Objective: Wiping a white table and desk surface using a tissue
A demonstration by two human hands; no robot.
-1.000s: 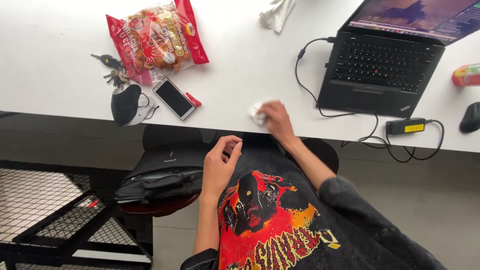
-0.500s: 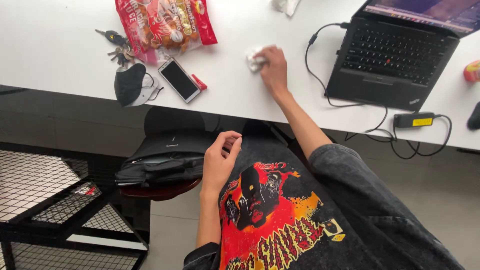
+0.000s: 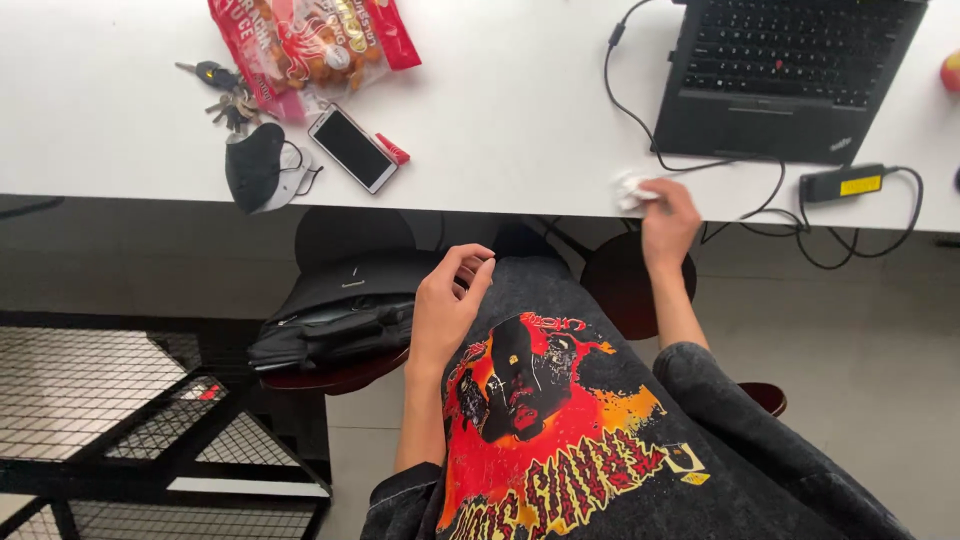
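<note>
R hand (image 3: 668, 222) is closed over a small crumpled white tissue (image 3: 630, 190), a scrunched wad w/ its lumpy edge poking out left of the fingers, pressed on the white table (image 3: 500, 130) right at its near edge, just in front of the black laptop (image 3: 785, 80) and left of the black power brick (image 3: 840, 184). L hand (image 3: 448, 300) is off the table, well left of the laptop, loosely curled w/ thumb and fingertips nearly meeting, holding nothing, resting against the dark printed shirt (image 3: 560, 420).
</note>
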